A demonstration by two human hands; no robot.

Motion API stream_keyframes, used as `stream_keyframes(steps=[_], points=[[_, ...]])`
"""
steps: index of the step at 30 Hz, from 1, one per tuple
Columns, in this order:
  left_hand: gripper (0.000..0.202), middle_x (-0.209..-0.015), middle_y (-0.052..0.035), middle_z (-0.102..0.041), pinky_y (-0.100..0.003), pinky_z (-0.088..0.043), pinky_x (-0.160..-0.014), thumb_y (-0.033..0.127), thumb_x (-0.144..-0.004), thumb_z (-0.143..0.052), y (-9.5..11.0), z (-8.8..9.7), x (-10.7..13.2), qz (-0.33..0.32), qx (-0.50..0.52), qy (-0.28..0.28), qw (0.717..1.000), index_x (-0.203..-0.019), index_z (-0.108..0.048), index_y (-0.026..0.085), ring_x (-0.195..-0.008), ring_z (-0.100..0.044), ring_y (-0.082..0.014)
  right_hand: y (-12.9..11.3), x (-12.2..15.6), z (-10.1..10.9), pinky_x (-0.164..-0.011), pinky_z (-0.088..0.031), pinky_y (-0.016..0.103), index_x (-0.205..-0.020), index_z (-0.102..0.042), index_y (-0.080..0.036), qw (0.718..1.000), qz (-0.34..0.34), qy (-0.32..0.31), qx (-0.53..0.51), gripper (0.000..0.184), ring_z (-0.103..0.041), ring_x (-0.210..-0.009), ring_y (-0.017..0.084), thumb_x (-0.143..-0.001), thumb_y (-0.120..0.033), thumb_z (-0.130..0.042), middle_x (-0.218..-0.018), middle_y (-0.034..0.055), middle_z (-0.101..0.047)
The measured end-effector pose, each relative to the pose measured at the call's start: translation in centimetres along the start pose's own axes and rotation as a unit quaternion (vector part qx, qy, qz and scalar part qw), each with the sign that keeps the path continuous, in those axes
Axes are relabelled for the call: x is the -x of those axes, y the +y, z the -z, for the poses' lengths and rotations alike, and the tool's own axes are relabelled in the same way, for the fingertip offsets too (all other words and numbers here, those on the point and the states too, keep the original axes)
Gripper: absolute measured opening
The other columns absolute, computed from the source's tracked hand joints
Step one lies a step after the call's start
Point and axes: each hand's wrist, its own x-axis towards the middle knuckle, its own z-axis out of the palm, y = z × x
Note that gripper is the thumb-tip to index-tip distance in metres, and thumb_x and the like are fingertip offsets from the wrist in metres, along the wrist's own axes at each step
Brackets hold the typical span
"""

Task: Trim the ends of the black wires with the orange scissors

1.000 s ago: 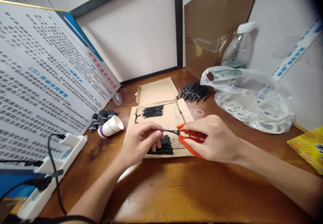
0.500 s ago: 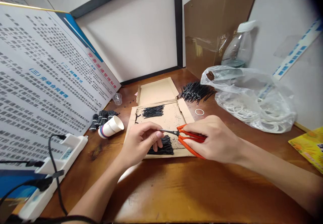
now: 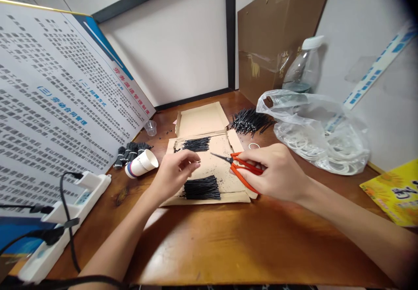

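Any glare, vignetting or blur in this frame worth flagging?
Head view: glare whitens part of the glossy brown wooden table; head view: dark shading fills the top-right corner; head view: small print on the tall white board looks smeared.

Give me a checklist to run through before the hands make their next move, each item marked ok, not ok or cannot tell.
1. Scissors held in the right hand: ok.
2. Scissors apart from the left hand: ok, a gap shows.
3. Left hand holding a strand: cannot tell, none clearly shows at its grip.
4. Upper black stack and lower black stack kept separate: ok.
5. Cardboard free of scraps: not ok, dark specks lie on it.
6. Paper cup upright: not ok.
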Motion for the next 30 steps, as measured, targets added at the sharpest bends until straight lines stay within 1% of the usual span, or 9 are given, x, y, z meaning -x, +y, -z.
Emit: stream_keyframes(steps=[1, 2, 8, 13, 17, 21, 23, 26, 30], points=[[0.007, -0.071, -0.0010, -0.064, -0.022, -0.046, -0.057, 0.019, -0.087, -0.057, -0.7, 0.0, -0.7, -0.011, -0.103, -0.005, 0.995, -0.084, -0.062, 0.015, -0.057, -0.057, -0.0106, 0.3, -0.1, 0.2, -0.044, -0.027, 0.022, -0.064, -0.063, -0.013, 1.000, -0.009, 0.015, 0.009, 0.016, -0.034, -0.041, 0.006, -0.077, -0.020, -0.058, -0.046, -0.0038, -0.045], [0.006, -0.071, -0.0017, -0.064, -0.024, -0.045, -0.061, 0.015, -0.084, -0.058, -1.3, -0.1, -1.5, -0.009, -0.138, -0.001, 0.990, -0.081, -0.063, 0.016, -0.062, -0.058, -0.0129, 0.6, -0.3, 0.5, -0.043, -0.027, 0.022, -0.063, -0.063, -0.013, 0.999, -0.019, 0.028, 0.019, 0.017, -0.033, -0.041, 0.006, -0.076, -0.021, -0.059, -0.045, -0.0042, -0.044], [0.013, -0.079, -0.0039, -0.067, -0.027, -0.042, -0.065, 0.012, -0.080, -0.056, -4.2, -1.4, -7.1, -0.010, -0.208, -0.022, 0.978, -0.078, -0.066, 0.019, -0.072, -0.060, -0.0186, 1.7, -0.8, 0.8, -0.044, -0.025, 0.023, -0.058, -0.059, -0.015, 0.997, -0.056, 0.045, 0.031, 0.022, -0.028, -0.043, 0.007, -0.077, -0.026, -0.059, -0.046, -0.0051, -0.038], [0.013, -0.079, -0.0058, -0.067, -0.027, -0.042, -0.062, 0.009, -0.077, -0.058, -5.7, -2.4, -8.7, -0.010, -0.221, -0.029, 0.975, -0.070, -0.065, 0.017, -0.075, -0.060, -0.0209, 1.9, -0.6, -0.1, -0.044, -0.021, 0.024, -0.053, -0.053, -0.015, 0.998, -0.052, 0.008, 0.025, 0.024, -0.025, -0.044, 0.007, -0.075, -0.024, -0.058, -0.045, -0.0052, -0.033], [0.009, -0.085, -0.0054, -0.065, -0.028, -0.043, -0.068, 0.012, -0.080, -0.058, -5.7, -1.8, -7.5, -0.017, -0.205, -0.015, 0.979, -0.078, -0.065, 0.017, -0.078, -0.059, -0.0191, 2.5, -0.4, -0.2, -0.046, -0.022, 0.024, -0.051, -0.051, -0.016, 0.997, -0.065, 0.011, 0.029, 0.024, -0.025, -0.043, 0.007, -0.073, -0.023, -0.060, -0.045, -0.0058, -0.033], [0.012, -0.083, -0.0040, -0.064, -0.027, -0.042, -0.069, 0.011, -0.084, -0.054, -4.3, -0.6, -4.4, -0.028, -0.177, -0.019, 0.984, -0.081, -0.064, 0.016, -0.074, -0.057, -0.0158, 2.8, -0.3, -0.3, -0.047, -0.023, 0.025, -0.051, -0.051, -0.016, 0.995, -0.087, 0.011, 0.036, 0.025, -0.025, -0.044, 0.007, -0.073, -0.025, -0.060, -0.046, -0.0059, -0.033], [0.010, -0.080, -0.0031, -0.064, -0.026, -0.042, -0.068, 0.013, -0.085, -0.056, -3.3, -0.3, -2.5, -0.041, -0.157, -0.047, 0.986, -0.081, -0.065, 0.016, -0.072, -0.056, -0.0145, 2.8, -0.3, -0.5, -0.047, -0.023, 0.025, -0.053, -0.054, -0.016, 0.995, -0.088, 0.004, 0.037, 0.023, -0.026, -0.043, 0.007, -0.073, -0.026, -0.060, -0.045, -0.0058, -0.034], [0.009, -0.080, -0.0029, -0.063, -0.025, -0.043, -0.067, 0.021, -0.088, -0.057, -1.9, -0.4, -0.4, -0.068, -0.113, -0.134, 0.982, -0.085, -0.066, 0.017, -0.073, -0.057, -0.0144, 2.7, -0.2, -0.7, -0.048, -0.024, 0.025, -0.056, -0.057, -0.016, 0.995, -0.088, -0.005, 0.046, 0.021, -0.028, -0.043, 0.007, -0.074, -0.027, -0.061, -0.045, -0.0056, -0.037], [0.013, -0.083, -0.0042, -0.062, -0.028, -0.043, -0.070, 0.024, -0.090, -0.056, -1.0, -0.8, 0.5, -0.074, -0.097, -0.192, 0.974, -0.088, -0.066, 0.016, -0.075, -0.057, -0.0156, 3.0, 0.1, -0.8, -0.047, -0.025, 0.025, -0.059, -0.059, -0.017, 0.993, -0.102, -0.028, 0.046, 0.022, -0.029, -0.042, 0.007, -0.076, -0.030, -0.061, -0.045, -0.0055, -0.038]])
